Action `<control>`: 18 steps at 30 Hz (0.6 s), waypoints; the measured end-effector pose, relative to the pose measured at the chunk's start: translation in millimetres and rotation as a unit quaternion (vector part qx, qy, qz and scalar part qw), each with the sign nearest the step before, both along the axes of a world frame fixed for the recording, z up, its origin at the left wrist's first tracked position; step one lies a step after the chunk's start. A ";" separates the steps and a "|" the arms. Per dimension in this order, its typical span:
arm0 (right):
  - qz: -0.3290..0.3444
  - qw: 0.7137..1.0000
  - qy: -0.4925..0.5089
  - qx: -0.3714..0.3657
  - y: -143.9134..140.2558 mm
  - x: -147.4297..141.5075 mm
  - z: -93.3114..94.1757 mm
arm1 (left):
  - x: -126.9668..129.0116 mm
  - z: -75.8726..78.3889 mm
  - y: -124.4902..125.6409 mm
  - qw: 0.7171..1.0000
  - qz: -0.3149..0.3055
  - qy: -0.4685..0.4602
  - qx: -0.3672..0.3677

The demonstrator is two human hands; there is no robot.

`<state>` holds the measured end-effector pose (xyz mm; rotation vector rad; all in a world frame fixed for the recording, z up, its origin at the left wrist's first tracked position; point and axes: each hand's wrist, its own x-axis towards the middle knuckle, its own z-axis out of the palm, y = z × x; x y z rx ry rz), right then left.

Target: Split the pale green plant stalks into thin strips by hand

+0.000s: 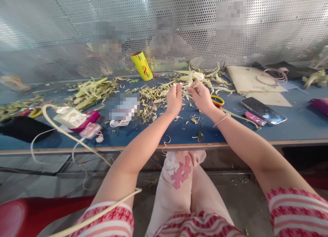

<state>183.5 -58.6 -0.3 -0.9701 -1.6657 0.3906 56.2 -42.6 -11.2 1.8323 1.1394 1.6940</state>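
Observation:
My left hand (174,99) and my right hand (201,96) are raised close together over the blue table (179,131). Both pinch a pale green leaf strip (190,80) between the fingertips. The strip's middle is partly hidden by my fingers. Right beneath the hands lies a heap of dry leaf trimmings (151,100). A bundle of longer pale leaves (202,76) lies just beyond my hands. Yellow-handled scissors (217,101) rest beside my right wrist.
A yellow roll (141,66) stands against the perforated metal screen (179,28). A smartphone (263,110), a pink object (255,119) and cardboard sheets (246,79) lie right. Green leaves (89,90), pink items (89,124) and a white cable (61,131) lie left. A red stool (28,213) is lower left.

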 end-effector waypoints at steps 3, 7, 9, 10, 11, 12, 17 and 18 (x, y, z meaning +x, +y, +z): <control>-0.007 1.000 0.026 0.014 3.9 1.0 -1.8 | -0.3 1.4 -1.5 1.000 -0.008 0.027 0.012; -0.033 0.999 0.043 -0.001 7.8 3.3 -2.8 | 1.3 2.0 -4.4 0.997 -0.023 0.070 0.029; -0.044 0.998 0.041 -0.005 8.8 4.6 -3.0 | 2.3 1.3 -4.4 0.996 -0.024 0.081 0.032; -0.046 0.998 0.041 -0.006 9.2 5.0 -3.0 | 2.5 1.0 -3.9 0.996 -0.022 0.079 0.030; -0.046 0.998 0.040 -0.008 9.6 5.3 -3.1 | 2.4 0.7 -3.1 0.997 -0.017 0.074 0.027; -0.043 0.998 0.040 -0.012 9.9 5.3 -3.1 | 2.0 0.7 -2.2 0.997 -0.012 0.067 0.025; -0.011 0.998 0.041 -0.044 10.2 3.5 -1.6 | -2.4 3.2 1.9 0.999 0.009 0.045 0.013; -0.005 0.998 0.042 -0.047 9.9 3.4 -0.9 | -3.0 3.6 2.6 0.999 0.009 0.042 0.010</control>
